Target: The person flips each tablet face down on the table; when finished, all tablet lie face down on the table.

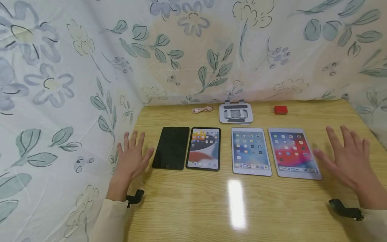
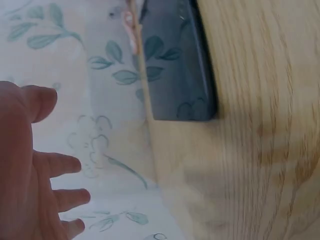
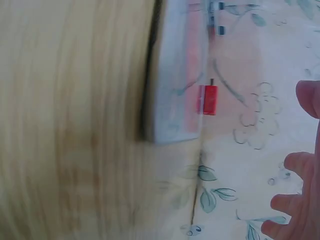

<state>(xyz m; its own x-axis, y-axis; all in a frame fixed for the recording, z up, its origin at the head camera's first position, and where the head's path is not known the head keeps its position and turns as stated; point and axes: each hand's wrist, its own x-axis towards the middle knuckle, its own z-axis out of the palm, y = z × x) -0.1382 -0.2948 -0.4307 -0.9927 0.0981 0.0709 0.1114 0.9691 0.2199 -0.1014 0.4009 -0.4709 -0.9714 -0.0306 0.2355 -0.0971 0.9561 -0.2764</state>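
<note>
The left hand [image 1: 130,158] was positioned front-left of the stand [image 1: 242,113], grip spread – fingers apart. The right hand [image 1: 349,161] was positioned front-right of the stand, grip likewise spread. Four tablets lay in a row on the table [image 1: 193,208], before the stand: a red-and-blue-screen tablet [image 1: 294,153] to its right, a blue-screen tablet [image 1: 251,151] slightly right, a black-framed lit tablet [image 1: 204,149] to its left, a dark-screen tablet [image 1: 171,148] farther left. Beside the stand – cable [image 1: 202,110] left, red adapter [image 1: 281,110] right. Floral cloth [image 1: 193,43] hung behind the stand.
</note>
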